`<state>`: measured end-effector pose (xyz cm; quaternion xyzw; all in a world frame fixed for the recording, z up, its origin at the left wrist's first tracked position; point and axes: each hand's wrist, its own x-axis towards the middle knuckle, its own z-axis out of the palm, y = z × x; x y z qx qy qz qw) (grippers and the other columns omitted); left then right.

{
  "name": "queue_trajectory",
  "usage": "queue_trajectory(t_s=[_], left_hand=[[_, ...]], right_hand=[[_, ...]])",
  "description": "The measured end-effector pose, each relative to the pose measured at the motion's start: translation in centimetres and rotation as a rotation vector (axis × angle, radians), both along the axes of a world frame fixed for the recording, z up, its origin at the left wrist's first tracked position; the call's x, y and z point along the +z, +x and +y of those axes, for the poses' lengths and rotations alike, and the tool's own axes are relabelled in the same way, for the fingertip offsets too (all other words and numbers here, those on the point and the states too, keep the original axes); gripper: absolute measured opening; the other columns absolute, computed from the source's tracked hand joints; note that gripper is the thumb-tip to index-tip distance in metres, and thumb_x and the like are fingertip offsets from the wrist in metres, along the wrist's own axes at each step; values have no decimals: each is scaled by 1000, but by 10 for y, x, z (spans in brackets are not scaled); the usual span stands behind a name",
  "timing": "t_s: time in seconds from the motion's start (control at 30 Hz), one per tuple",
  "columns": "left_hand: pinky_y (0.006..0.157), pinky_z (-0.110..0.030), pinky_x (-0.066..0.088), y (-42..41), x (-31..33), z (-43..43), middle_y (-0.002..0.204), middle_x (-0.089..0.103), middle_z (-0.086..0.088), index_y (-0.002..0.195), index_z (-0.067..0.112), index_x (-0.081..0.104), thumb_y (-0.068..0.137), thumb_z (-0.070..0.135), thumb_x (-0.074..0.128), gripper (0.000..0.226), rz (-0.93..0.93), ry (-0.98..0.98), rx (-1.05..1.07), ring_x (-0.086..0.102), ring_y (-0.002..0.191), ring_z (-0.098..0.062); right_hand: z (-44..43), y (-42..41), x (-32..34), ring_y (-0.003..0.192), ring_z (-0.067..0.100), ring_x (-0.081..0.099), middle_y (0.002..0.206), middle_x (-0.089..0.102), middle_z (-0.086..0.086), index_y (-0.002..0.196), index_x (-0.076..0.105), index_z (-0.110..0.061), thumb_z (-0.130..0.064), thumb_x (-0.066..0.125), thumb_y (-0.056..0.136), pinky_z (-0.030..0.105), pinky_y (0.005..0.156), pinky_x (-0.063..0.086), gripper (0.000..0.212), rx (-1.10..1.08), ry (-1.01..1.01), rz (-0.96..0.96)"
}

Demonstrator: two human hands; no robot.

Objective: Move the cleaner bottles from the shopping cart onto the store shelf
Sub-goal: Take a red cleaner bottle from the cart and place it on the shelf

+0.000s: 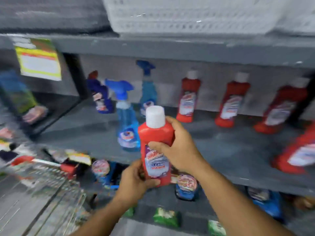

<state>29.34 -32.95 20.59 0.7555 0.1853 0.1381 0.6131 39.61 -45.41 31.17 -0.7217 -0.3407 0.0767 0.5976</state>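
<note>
Both hands hold one red cleaner bottle point(156, 147) upright in front of the grey store shelf point(230, 147), above its front edge and not yet resting on it. The right hand point(175, 147) has its grip wrapped round the shoulder and upper label, thumb across the front; the left hand point(134, 179) has its grip closed round the base, cupping it from below. The white cap point(155, 116) points up and slightly away. On the shelf, three red bottles point(187, 97) stand in a row along the back with a fourth nearer the front at the far right, while blue spray bottles point(127, 116) stand just left of the held bottle. The wire shopping cart point(51, 178) sits low on the left; what it contains is too blurred to tell. The step in hand looks like setting this bottle down. To do it well, carry it forward and right into the bare stretch of shelf in front of the red row, clear of the nearest sprayer's trigger, keep it vertical, land the base flat, turn the label outward, and loosen the lower grip first so the upper hand steadies it until it stands
</note>
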Motion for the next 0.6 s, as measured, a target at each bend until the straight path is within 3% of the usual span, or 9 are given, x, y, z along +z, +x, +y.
queue_trajectory(t_s=[0.07, 0.13, 0.23, 0.33, 0.5, 0.6], left_hand=[[70, -15, 56, 41, 2, -40, 88, 78, 18, 97, 21, 65, 53, -10, 84, 57, -6, 19, -120, 72, 82, -2], [71, -15, 56, 78, 2, -75, 87, 77, 19, 94, 28, 63, 53, -5, 85, 57, 0, 37, -189, 72, 83, 0], [84, -31, 59, 127, 4, -124, 97, 75, 11, 100, 32, 61, 53, 9, 87, 59, 12, 105, -280, 71, 90, -8], [92, -41, 56, 164, 1, -162, 111, 73, -2, 115, 21, 60, 57, 9, 86, 65, 22, 142, -324, 70, 97, -16], [95, -34, 54, 204, -2, -201, 116, 71, -2, 119, 21, 56, 61, 14, 86, 66, 26, 217, -349, 68, 100, -15], [94, -32, 54, 215, -2, -210, 118, 70, -1, 122, 22, 53, 64, 21, 85, 67, 48, 264, -372, 67, 102, -16]], right_hand=[[-49, 23, 4, 86, -8, 65, 94, 63, -41, 101, 43, -72, -28, 80, 59, 17, 79, 53, 72, -132, 23, -5], [-90, 44, 4, 89, -5, 67, 98, 68, -32, 103, 44, -68, -24, 81, 59, 18, 77, 54, 72, -241, 41, -6], [-143, 70, 1, 97, 4, 68, 110, 67, -16, 106, 44, -64, -26, 80, 61, 31, 83, 57, 69, -360, 41, 8], [-183, 97, -7, 100, 8, 67, 117, 65, -7, 109, 43, -59, -23, 80, 65, 37, 85, 57, 68, -412, 18, 15], [-223, 135, -6, 99, 3, 67, 111, 66, -15, 106, 41, -65, -28, 81, 63, 23, 77, 56, 69, -429, -28, 30], [-236, 148, -13, 97, -2, 66, 104, 66, -27, 106, 40, -67, -30, 81, 64, 14, 71, 54, 69, -436, -44, 14]])
